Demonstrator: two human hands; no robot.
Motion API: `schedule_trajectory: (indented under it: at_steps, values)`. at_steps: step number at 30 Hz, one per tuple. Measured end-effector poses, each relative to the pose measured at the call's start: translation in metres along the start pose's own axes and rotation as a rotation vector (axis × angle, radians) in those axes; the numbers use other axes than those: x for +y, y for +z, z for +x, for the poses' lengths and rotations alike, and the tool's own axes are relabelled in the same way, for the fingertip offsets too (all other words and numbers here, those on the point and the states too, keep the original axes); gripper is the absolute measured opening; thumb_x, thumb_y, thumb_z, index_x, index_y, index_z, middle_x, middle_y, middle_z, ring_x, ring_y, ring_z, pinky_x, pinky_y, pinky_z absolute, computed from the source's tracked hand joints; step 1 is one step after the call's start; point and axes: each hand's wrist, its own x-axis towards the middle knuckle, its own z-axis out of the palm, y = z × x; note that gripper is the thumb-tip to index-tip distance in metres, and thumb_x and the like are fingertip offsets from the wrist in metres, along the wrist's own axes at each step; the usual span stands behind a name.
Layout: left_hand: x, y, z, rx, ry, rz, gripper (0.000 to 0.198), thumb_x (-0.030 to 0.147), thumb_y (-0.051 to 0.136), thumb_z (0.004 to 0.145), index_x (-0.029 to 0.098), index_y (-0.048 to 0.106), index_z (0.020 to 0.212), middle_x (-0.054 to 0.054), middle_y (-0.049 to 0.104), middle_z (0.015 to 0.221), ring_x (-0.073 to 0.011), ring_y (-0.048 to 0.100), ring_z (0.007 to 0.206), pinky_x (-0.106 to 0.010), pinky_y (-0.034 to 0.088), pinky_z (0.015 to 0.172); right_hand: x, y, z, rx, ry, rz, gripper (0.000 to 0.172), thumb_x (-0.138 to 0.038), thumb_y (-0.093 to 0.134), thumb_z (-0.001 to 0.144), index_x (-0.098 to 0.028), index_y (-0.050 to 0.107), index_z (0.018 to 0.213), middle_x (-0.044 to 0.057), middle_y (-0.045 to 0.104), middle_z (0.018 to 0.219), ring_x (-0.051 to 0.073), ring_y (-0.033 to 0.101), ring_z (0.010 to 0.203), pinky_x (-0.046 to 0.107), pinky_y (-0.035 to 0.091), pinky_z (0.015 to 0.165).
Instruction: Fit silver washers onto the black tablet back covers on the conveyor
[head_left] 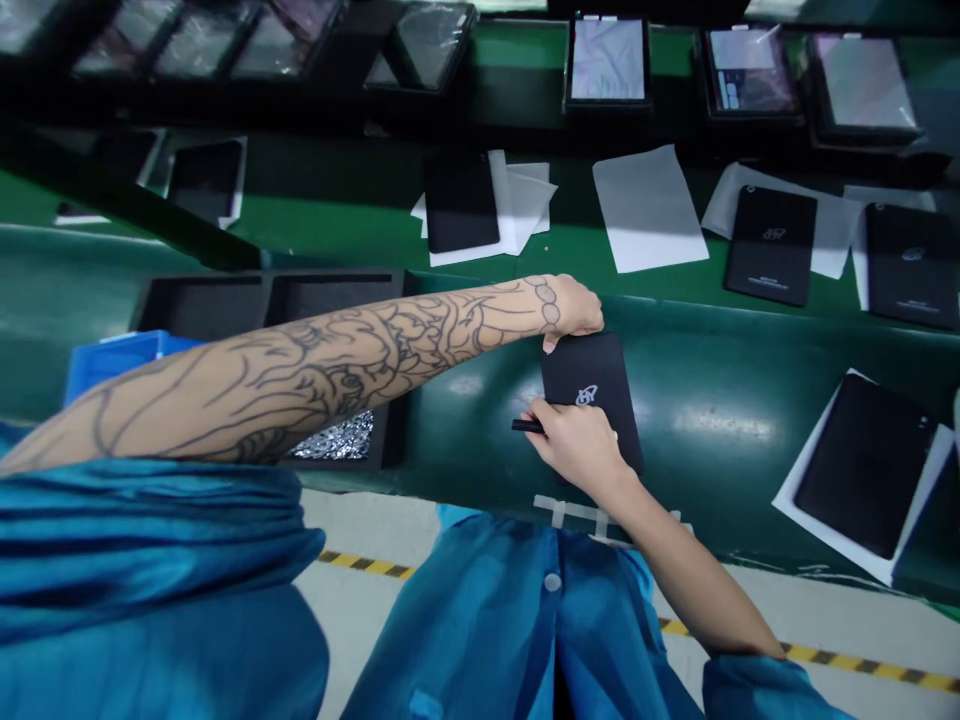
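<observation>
A black tablet (589, 360) lies back side up on the green bench in front of me, a pale logo on its cover. My left hand (576, 305) grips its far edge, thumb at the far left corner and the other fingers curled, partly hidden. Over the near half of the tablet, my right hand (581, 445) is closed around a short black pen-like stick (527, 426). One end of the stick juts out to the left; the other end is hidden by the hand.
Black tablets on white sheets lie to the right (862, 465) and along the green shelf (772, 245). Lit-screen tablets (607, 60) stand farther back. On the left, a black compartment tray (390, 430) holds small shiny parts (337, 440), beside a blue bin (112, 360).
</observation>
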Motion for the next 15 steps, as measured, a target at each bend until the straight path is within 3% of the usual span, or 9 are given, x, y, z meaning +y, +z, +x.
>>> schedule_trajectory:
  at_steps: [3, 6, 9, 12, 15]
  values:
    - [-0.011, 0.001, -0.015, -0.125, 0.045, 0.043, 0.038, 0.024, 0.102, 0.055, 0.024, 0.068, 0.072, 0.002, 0.064, 0.080, -0.0198, 0.056, 0.079, -0.031, 0.038, 0.074, 0.000, 0.001, 0.000, -0.011, 0.019, -0.017, 0.031, -0.040, 0.042, 0.117, -0.023, 0.067, 0.117, 0.007, 0.084, 0.103, 0.023, 0.080, 0.088, 0.029, 0.036, 0.065]
    - [-0.016, 0.007, -0.055, 0.015, 0.053, -0.075, 0.021, 0.024, 0.094, 0.071, 0.024, 0.074, 0.079, 0.002, 0.065, 0.081, -0.0182, 0.059, 0.079, -0.029, 0.041, 0.075, 0.000, 0.004, 0.000, 0.012, -0.001, -0.037, 0.028, -0.041, 0.046, 0.115, -0.024, 0.068, 0.116, 0.006, 0.084, 0.101, 0.023, 0.080, 0.086, 0.030, 0.034, 0.062]
    - [-0.007, 0.019, -0.085, 0.145, 0.127, -0.141, 0.008, 0.014, 0.080, 0.086, 0.022, 0.076, 0.087, -0.002, 0.070, 0.090, -0.0177, 0.064, 0.083, -0.028, 0.044, 0.078, 0.003, 0.011, -0.001, 0.070, -0.022, -0.063, 0.020, -0.038, 0.055, 0.112, -0.026, 0.070, 0.114, 0.005, 0.084, 0.099, 0.022, 0.080, 0.081, 0.032, 0.032, 0.058]
    - [0.000, 0.028, -0.085, 0.150, 0.093, -0.102, 0.011, 0.008, 0.076, 0.087, 0.019, 0.076, 0.087, -0.005, 0.073, 0.094, -0.0178, 0.068, 0.089, -0.027, 0.047, 0.079, 0.011, 0.020, 0.001, 0.133, -0.043, -0.091, 0.015, -0.033, 0.058, 0.109, -0.026, 0.071, 0.111, 0.005, 0.084, 0.094, 0.023, 0.079, 0.074, 0.033, 0.030, 0.055]
    - [-0.005, 0.023, -0.073, 0.132, -0.001, -0.074, 0.013, 0.012, 0.084, 0.082, 0.019, 0.073, 0.082, -0.005, 0.074, 0.090, -0.0180, 0.068, 0.084, -0.028, 0.047, 0.074, 0.015, 0.024, 0.003, 0.166, -0.072, -0.100, 0.018, -0.033, 0.055, 0.110, -0.025, 0.071, 0.108, 0.006, 0.083, 0.090, 0.023, 0.078, 0.070, 0.033, 0.028, 0.054]
